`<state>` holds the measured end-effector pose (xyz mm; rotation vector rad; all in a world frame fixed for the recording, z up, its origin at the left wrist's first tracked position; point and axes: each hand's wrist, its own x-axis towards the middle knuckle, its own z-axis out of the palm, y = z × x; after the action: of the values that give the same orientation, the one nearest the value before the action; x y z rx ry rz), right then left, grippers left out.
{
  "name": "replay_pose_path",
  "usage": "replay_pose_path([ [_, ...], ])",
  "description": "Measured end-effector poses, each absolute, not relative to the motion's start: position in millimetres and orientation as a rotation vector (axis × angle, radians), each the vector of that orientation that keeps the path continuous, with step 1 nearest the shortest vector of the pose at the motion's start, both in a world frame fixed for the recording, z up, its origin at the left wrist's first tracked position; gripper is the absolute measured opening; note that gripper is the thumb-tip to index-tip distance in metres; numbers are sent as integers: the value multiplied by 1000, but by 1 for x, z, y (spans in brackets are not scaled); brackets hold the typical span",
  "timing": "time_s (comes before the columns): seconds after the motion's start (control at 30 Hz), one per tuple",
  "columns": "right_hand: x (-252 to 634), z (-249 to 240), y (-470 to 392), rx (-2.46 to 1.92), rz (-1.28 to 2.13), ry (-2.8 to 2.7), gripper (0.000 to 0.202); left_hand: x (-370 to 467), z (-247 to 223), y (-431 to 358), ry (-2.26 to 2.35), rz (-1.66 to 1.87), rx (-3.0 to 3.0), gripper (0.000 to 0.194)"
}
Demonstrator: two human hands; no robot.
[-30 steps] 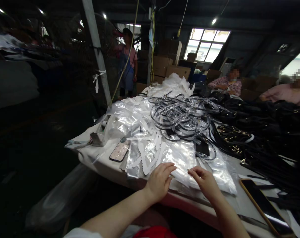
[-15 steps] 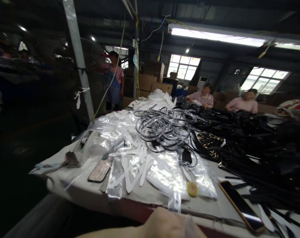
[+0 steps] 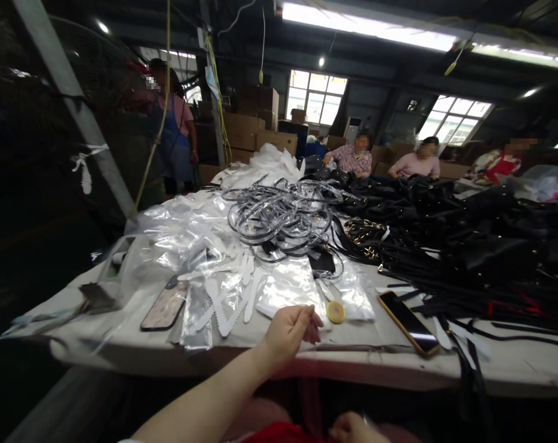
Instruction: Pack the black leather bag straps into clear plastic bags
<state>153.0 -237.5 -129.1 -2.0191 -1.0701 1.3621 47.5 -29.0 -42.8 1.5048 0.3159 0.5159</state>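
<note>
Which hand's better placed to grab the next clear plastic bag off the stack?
Left. The left hand is already at the clear plastic bag stack's near edge; the right hand sits low, below the table.

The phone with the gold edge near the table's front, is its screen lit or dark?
Dark. The phone lies face up and flat on the table; its glass only reflects the ceiling light.
</note>
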Motion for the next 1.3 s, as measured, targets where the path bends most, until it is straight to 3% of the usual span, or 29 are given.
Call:
replay_pose_path([
  [0.17,171,-115,-233,-1694,1211,-875,54,41,-61,-43,80,238,1757,63],
  [0.33,177,-76,-212,-1287,1146,-696,46,26,-70,-53,-150,53,1995,52],
  [0.5,170,-76,-197,-1471,965,-524,31,20,-84,-53,-128,-60,2081,39],
  [0.6,164,-80,-194,-1584,814,-643,30,21,-88,-57,37,49,1924,19],
  [0.77,164,-76,-188,-1734,664,-992,26,26,-89,-71,358,164,1528,27],
  [1.0,219,-102,-162,-2177,-11,-1215,45,23,-100,-62,471,196,1443,34],
  [1.17,229,-112,-154,-2203,30,-1190,52,18,-106,-53,474,181,1400,41],
  [1.3,217,-93,-161,-2131,337,-1184,59,18,-103,-47,422,196,1384,45],
])
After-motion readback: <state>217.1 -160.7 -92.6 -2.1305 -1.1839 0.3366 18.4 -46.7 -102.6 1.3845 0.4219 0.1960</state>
